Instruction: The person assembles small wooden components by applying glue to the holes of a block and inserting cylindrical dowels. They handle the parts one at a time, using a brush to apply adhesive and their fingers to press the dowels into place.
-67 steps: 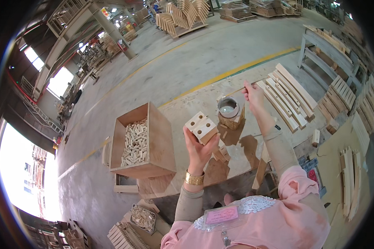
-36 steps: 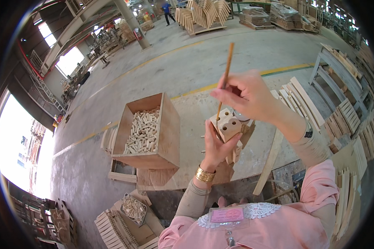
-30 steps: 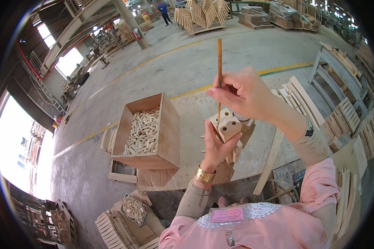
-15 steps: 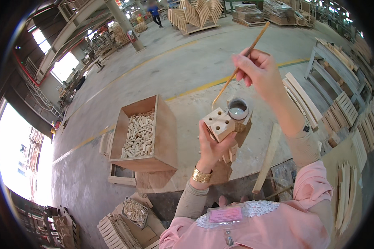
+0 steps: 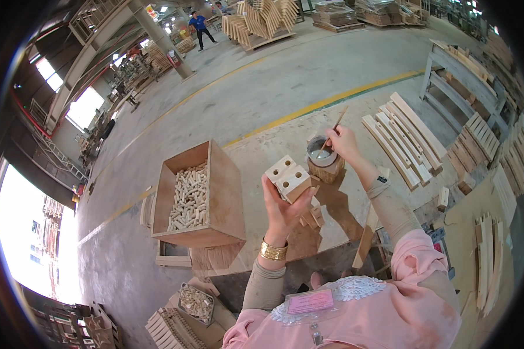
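Note:
My left hand (image 5: 284,210) is wrapped round pale wooden blocks (image 5: 287,178) with round holes in the upturned face, held above the table. To the right, my right hand (image 5: 342,143) grips a thin wooden stick (image 5: 340,118), perhaps a brush. Its lower end dips into a round pot (image 5: 320,145) of greyish liquid. The pot rests on a rough brown stump-like support (image 5: 327,170). More small wood pieces (image 5: 313,216) lie on the table just beyond my left wrist, partly hidden by the hand.
An open wooden box (image 5: 227,200) full of short dowels (image 5: 188,195) stands left on the table (image 5: 268,139). Long drilled wooden strips (image 5: 404,139) lie at the right. A smaller tray of dowels (image 5: 195,302) sits low left. A person in blue (image 5: 199,24) stands far off.
My right hand has come down from above, bringing the stick from over the blocks into the pot. My left hand with the blocks has shifted slightly left in view.

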A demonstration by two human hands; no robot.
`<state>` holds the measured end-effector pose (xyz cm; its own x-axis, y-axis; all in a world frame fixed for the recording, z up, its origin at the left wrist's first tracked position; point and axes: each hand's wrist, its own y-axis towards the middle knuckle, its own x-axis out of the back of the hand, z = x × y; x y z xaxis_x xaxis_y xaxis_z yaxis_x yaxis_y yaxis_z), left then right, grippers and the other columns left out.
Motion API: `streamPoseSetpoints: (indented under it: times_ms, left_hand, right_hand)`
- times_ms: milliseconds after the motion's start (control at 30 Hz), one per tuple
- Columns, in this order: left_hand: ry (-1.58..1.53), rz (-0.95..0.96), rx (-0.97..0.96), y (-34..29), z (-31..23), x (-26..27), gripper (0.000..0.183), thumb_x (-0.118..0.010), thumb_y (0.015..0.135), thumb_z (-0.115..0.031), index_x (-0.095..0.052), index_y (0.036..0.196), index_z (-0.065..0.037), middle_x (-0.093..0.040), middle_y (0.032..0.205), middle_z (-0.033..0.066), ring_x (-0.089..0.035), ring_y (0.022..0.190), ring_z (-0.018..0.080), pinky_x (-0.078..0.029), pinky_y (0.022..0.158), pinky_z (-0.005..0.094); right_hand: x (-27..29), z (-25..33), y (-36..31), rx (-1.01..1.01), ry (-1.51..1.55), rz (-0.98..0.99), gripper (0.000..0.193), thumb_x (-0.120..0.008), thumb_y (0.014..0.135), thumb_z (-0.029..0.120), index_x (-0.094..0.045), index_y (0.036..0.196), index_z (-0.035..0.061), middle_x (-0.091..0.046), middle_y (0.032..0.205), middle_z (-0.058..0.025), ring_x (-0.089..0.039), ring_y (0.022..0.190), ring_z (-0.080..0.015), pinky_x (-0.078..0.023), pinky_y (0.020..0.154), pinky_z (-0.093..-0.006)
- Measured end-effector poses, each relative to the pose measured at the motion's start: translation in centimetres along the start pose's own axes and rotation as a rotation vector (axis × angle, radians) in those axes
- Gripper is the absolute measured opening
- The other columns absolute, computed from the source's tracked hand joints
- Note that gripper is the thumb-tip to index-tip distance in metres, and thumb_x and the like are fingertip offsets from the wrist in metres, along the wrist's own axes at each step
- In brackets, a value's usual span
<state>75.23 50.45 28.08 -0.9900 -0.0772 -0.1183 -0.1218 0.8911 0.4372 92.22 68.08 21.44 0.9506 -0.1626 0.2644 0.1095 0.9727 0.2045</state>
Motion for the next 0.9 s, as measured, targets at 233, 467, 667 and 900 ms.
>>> streamPoseSetpoints:
  times_ms: [233,467,667,900]
  left_hand:
    - [0.118,-0.013,-0.037,0.1,0.4,0.4,0.058,-0.074,0.067,0.003,-0.036,0.111,-0.003,-0.046,0.103,0.0067,-0.051,0.091,0.0143,-0.049,0.076,0.0267]
    - [0.001,-0.004,0.005,0.2,0.3,-0.3,0.056,-0.072,0.068,0.007,-0.036,0.11,-0.002,-0.047,0.103,0.0067,-0.051,0.091,0.0144,-0.049,0.076,0.0273]
    - [-0.012,0.001,-0.004,0.2,0.1,-0.2,0.054,-0.071,0.069,0.007,-0.036,0.109,-0.003,-0.048,0.104,0.007,-0.053,0.091,0.0143,-0.051,0.076,0.0277]
    - [-0.003,0.015,-0.011,0.1,-0.4,-0.7,0.053,-0.072,0.069,0.005,-0.037,0.109,-0.003,-0.049,0.103,0.0071,-0.053,0.091,0.0143,-0.05,0.076,0.027]
  right_hand:
    - [0.5,1.1,-0.5,0.023,0.09,0.048,0.025,-0.055,0.084,0.023,-0.059,0.076,-0.001,-0.062,0.059,-0.0067,-0.057,0.049,-0.012,-0.045,0.048,-0.0257]
    - [2.8,1.4,-0.5,-0.187,0.555,-0.124,0.02,-0.059,0.084,0.022,-0.059,0.079,0.0025,-0.061,0.063,-0.0051,-0.049,0.048,-0.0064,-0.039,0.045,-0.0202]
    - [3.7,2.8,-0.6,-0.143,0.511,-0.038,0.021,-0.061,0.083,0.023,-0.057,0.076,0.003,-0.06,0.065,-0.0049,-0.049,0.049,-0.0063,-0.038,0.045,-0.0201]
    - [4.2,-3.4,-1.0,-0.386,0.579,-0.202,0.022,-0.061,0.083,0.024,-0.056,0.074,0.004,-0.057,0.064,-0.0037,-0.046,0.047,-0.0061,-0.036,0.044,-0.0195]
